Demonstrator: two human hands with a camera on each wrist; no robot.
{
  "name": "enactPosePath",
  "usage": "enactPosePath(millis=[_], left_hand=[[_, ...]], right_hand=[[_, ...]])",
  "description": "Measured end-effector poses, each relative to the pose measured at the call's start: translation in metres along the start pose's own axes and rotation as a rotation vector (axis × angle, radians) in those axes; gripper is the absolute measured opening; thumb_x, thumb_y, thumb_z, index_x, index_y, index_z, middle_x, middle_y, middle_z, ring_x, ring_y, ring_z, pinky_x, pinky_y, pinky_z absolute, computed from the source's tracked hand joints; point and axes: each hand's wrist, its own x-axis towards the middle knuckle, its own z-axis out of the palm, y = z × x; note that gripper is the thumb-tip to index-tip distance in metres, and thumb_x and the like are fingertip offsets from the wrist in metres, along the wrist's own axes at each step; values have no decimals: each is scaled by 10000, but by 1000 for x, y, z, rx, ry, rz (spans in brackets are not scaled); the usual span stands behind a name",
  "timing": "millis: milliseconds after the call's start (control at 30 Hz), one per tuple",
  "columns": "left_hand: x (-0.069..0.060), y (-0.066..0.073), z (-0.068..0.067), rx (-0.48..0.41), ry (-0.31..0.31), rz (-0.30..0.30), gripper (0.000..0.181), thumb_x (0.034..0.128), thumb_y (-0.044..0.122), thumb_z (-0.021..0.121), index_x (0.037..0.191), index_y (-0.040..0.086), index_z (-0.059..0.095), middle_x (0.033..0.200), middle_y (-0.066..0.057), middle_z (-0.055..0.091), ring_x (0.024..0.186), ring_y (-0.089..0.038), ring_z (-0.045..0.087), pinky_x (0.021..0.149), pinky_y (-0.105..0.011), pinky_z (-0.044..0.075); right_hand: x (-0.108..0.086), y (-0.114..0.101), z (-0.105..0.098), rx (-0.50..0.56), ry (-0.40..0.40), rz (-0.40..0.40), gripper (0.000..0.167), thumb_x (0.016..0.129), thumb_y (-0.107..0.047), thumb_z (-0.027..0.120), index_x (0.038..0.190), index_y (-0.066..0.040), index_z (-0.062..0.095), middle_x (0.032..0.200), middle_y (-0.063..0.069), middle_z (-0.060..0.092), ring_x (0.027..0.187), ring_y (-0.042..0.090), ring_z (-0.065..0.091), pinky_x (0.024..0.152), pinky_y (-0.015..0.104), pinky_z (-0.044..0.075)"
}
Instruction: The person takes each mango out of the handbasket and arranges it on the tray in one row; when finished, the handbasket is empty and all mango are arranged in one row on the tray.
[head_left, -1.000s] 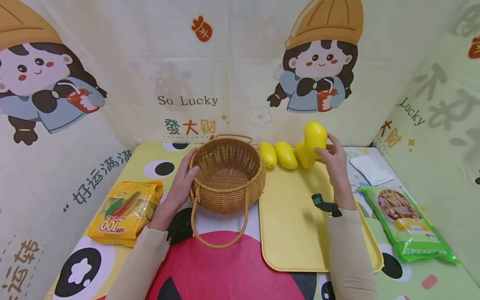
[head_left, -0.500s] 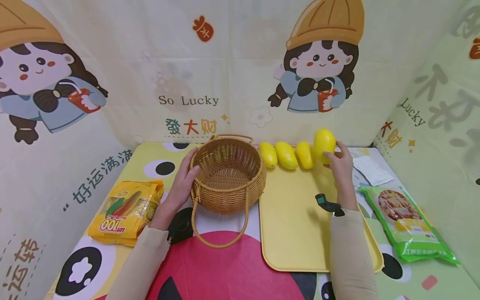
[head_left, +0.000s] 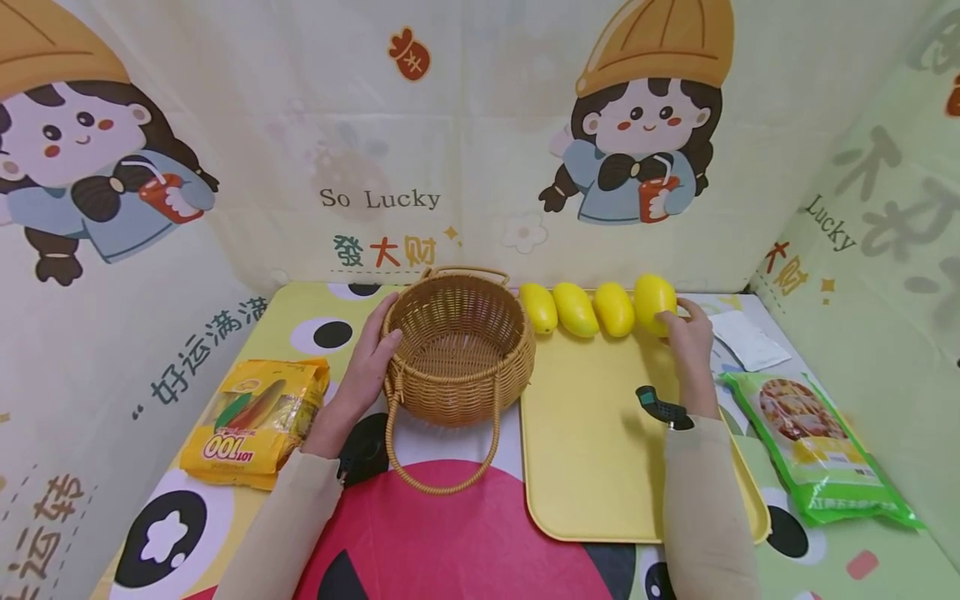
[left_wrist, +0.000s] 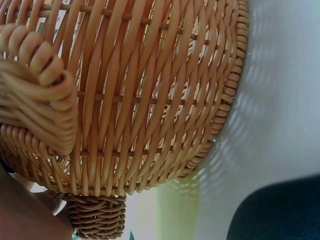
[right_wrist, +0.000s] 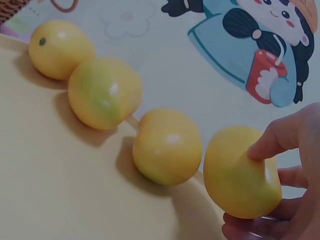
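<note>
My right hand (head_left: pixel 688 340) grips a yellow mango (head_left: pixel 654 302) between thumb and fingers at the tray's far right corner. In the right wrist view the held mango (right_wrist: pixel 241 172) stands at the end of a row, close beside a third mango (right_wrist: pixel 168 147). The other two, a greenish-yellow mango (head_left: pixel 575 310) and the leftmost mango (head_left: pixel 537 308), lie along the far edge of the yellow tray (head_left: pixel 592 467). My left hand (head_left: pixel 369 358) holds the left rim of a woven wicker basket (head_left: pixel 461 392), thumb over the edge. The basket's visible inside holds nothing.
A yellow snack bag (head_left: pixel 255 421) lies to the left. Right of the tray are a white packet (head_left: pixel 750 340) and a green food bag (head_left: pixel 821 446). The basket's front handle (head_left: pixel 442 490) hangs down onto the table. A printed cloth wall (head_left: pixel 480 150) rises behind.
My right hand has moved the mango rightward and down to the row's right end, uncovering the third mango. My left hand keeps its hold on the basket rim.
</note>
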Motion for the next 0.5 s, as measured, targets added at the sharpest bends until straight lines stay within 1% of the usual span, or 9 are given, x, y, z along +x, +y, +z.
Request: enactPosePath(millis=[67, 133, 233, 333, 433, 500], left_hand=[[0, 0, 0, 1, 0, 2, 593, 1038, 158, 391, 1591, 99, 183, 1635, -133, 195, 1485, -368, 252, 1205, -578, 244], [0, 0, 0, 2, 1, 2, 594, 1037, 164, 391, 1590, 100, 184, 1634, -133, 196, 1484, -366, 254, 1204, -579, 245], [1, 0, 0, 5, 5, 6, 591, 1038, 165, 391, 1589, 97, 189, 1633, -136, 201, 1484, -359, 254, 1205, -582, 241], [1, 0, 0, 0, 5, 5, 588, 1040, 172, 394, 1589, 110, 195, 1634, -129, 202, 1486, -356, 253, 1206, -574, 243], [1, -1, 0, 2, 4, 2, 588, 1042, 174, 393, 1591, 115, 191, 1637, -124, 197, 1489, -350, 250, 1203, -575, 250], [1, -1, 0, 2, 2, -2, 587, 1043, 177, 393, 1592, 125, 191, 1639, -114, 196, 1489, -338, 251, 1201, -572, 259]], right_hand=[[0, 1, 0, -14, 5, 16, 600, 942, -304, 536, 1516, -168, 424, 1334, 134, 536, 878, 86, 519, 729, 189, 547], [2, 3, 1, -29, -1, 36, 609, 945, -312, 533, 1521, -155, 413, 1368, 138, 518, 902, 98, 515, 723, 177, 543], [4, 6, 3, -27, -14, 76, 622, 957, -343, 515, 1532, -140, 390, 1464, 141, 464, 1014, 147, 519, 735, 157, 545], [7, 9, 4, -2, -15, 112, 631, 967, -378, 507, 1530, -118, 389, 1544, 136, 405, 1149, 214, 517, 754, 150, 553], [8, 10, 4, 24, -12, 133, 634, 969, -399, 512, 1520, -105, 404, 1575, 118, 376, 1239, 245, 499, 751, 146, 555], [8, 10, 4, 28, -6, 137, 632, 968, -404, 514, 1512, -97, 417, 1570, 114, 386, 1257, 250, 497, 742, 141, 553]])
